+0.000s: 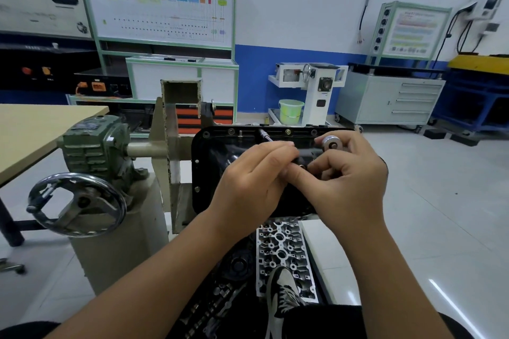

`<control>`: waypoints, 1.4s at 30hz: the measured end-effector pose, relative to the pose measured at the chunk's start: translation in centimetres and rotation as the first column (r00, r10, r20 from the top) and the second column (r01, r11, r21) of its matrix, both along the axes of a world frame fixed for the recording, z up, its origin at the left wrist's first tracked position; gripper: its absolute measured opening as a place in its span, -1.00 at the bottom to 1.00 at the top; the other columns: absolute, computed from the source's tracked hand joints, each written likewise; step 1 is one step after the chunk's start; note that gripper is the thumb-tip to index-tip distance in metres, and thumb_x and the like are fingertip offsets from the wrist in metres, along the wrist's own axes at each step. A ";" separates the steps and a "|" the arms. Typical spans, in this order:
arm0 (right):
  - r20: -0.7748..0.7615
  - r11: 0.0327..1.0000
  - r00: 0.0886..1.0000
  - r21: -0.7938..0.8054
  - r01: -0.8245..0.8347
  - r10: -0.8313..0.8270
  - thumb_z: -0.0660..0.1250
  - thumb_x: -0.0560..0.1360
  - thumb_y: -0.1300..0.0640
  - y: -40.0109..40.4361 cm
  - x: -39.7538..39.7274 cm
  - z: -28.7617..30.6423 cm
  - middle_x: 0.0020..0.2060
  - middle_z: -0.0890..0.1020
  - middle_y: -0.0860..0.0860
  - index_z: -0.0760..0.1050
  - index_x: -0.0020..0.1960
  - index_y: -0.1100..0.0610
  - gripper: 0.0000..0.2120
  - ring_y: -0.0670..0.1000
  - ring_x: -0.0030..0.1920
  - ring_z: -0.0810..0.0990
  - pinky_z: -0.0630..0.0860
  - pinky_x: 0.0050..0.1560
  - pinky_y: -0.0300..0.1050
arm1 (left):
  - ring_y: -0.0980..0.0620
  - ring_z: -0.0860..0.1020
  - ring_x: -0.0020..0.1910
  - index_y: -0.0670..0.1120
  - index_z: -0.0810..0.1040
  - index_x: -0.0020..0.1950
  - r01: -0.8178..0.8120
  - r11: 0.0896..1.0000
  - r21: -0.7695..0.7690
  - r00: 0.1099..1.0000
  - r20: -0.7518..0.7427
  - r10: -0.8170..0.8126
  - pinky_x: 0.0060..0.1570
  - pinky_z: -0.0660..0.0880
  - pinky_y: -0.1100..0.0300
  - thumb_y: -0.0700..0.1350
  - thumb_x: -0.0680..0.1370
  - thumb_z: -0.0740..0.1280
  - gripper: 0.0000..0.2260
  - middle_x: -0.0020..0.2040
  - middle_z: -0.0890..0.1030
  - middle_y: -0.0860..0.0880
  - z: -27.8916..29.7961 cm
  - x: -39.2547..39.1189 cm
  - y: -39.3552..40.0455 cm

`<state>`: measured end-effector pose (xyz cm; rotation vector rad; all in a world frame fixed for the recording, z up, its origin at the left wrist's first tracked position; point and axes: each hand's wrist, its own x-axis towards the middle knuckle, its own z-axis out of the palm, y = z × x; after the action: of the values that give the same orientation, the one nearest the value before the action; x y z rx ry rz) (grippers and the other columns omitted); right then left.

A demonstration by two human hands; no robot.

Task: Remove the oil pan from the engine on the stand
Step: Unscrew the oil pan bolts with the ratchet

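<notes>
An automotive training workshop: wiring-diagram teaching boards (159, 0) along the wall, an engine stand (168, 151) with handwheel (75, 203), a drawer tool cabinet (391, 98).

The oil pan (212, 162) under my hands is glossy black with brass-coloured bolts (287, 131). The gearbox (95, 143) is dull green, the desk (33, 129) tan, the bucket (290, 110) lime green, my shoe (283, 292) black and white.

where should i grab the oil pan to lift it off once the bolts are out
Probably by the flat bolt flange of the black oil pan, on its bare left edge and the opposite right edge, coming from above. The pan faces up on the engine stand, and the flange gives a lip; its sump looks smooth.
</notes>
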<state>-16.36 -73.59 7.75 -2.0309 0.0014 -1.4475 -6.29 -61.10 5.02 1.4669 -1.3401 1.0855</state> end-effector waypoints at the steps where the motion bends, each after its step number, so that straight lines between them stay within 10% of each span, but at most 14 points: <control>1: -0.001 1.000 1.000 0.015 -0.002 0.002 0.57 0.31 -0.23 0.1 0.0 -0.1 -0.08 0.60 0.03 0.57 -0.43 0.09 -0.58 -0.11 -0.19 0.57 0.39 -0.23 -0.44 | -0.15 0.65 0.11 -0.37 0.62 0.16 0.006 1.000 0.000 1.000 -0.011 -0.006 0.11 0.61 -0.03 -0.38 0.59 0.32 -0.83 0.09 0.66 -0.24 0.2 0.1 0.0; 12: 0.021 0.993 0.998 -0.105 0.058 -0.056 0.62 0.35 0.08 0.3 -0.6 0.3 0.03 0.58 0.10 0.72 -0.18 0.15 -0.84 0.00 0.00 0.60 0.49 0.03 -0.28 | -0.13 0.58 0.33 -0.35 0.55 0.35 0.077 0.995 0.068 0.997 -0.016 -0.076 0.29 0.55 -0.05 -0.41 0.59 0.32 -0.67 0.30 0.60 -0.25 0.6 0.6 -0.2; 18: -0.019 0.993 1.000 -0.115 -0.001 -0.001 0.65 0.37 0.18 -0.1 -1.0 0.4 0.09 0.57 0.08 0.71 0.16 0.16 -0.63 0.00 -0.09 0.56 0.51 0.00 -0.22 | -0.14 0.61 0.25 -0.36 0.58 0.31 0.044 0.998 0.046 0.999 0.019 -0.045 0.27 0.56 -0.02 -0.31 0.68 0.26 -0.75 0.23 0.64 -0.24 1.1 1.1 0.1; 24: 0.034 0.997 0.999 0.073 0.033 -0.036 0.59 0.31 -0.14 0.5 -0.6 0.2 0.02 0.58 0.05 0.74 0.00 0.08 -0.63 0.05 -0.21 0.58 0.47 -0.20 -0.35 | -0.16 0.63 0.11 -0.39 0.61 0.22 -0.037 0.999 0.029 0.999 0.019 0.037 0.18 0.59 0.03 -0.35 0.62 0.33 -0.80 0.12 0.64 -0.26 0.9 0.5 -0.2; 32: 0.003 0.997 0.999 -0.074 -0.039 0.039 0.58 0.38 0.16 0.3 -0.5 0.0 0.07 0.57 0.10 0.70 0.16 0.16 -0.64 -0.08 0.09 0.58 0.44 0.12 -0.40 | -0.14 0.69 0.04 -0.31 0.60 0.28 -0.082 0.995 0.059 0.995 -0.051 0.085 -0.05 0.65 -0.07 -0.33 0.54 0.28 -0.68 0.18 0.67 -0.18 1.5 -0.2 -0.7; 37: 0.057 0.997 0.998 0.079 -0.005 0.001 0.62 0.33 -0.10 0.9 -0.5 0.1 0.01 0.57 -0.01 0.71 0.05 0.00 -0.65 -0.05 -0.28 0.53 0.44 -0.25 -0.42 | -0.16 0.69 0.02 -0.34 0.65 0.14 -0.074 0.997 0.005 0.994 -0.074 0.074 -0.04 0.65 -0.06 -0.28 0.59 0.29 -0.78 0.05 0.70 -0.20 1.4 -0.1 -1.2; 42: 0.038 0.998 0.999 0.055 -0.013 0.011 0.63 0.36 0.06 0.2 -0.3 -0.2 0.03 0.57 0.06 0.73 0.03 0.09 -0.73 -0.16 -0.27 0.50 0.41 -0.18 -0.44 | -0.07 0.67 0.02 -0.30 0.64 0.15 -0.034 0.999 -0.021 0.994 -0.102 0.031 -0.04 0.63 0.02 -0.24 0.56 0.33 -0.78 0.06 0.69 -0.15 1.4 0.2 -1.6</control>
<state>-16.64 -73.34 7.54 -1.9557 0.0134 -1.4615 -6.10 -62.69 6.41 1.5115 -1.2327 1.0293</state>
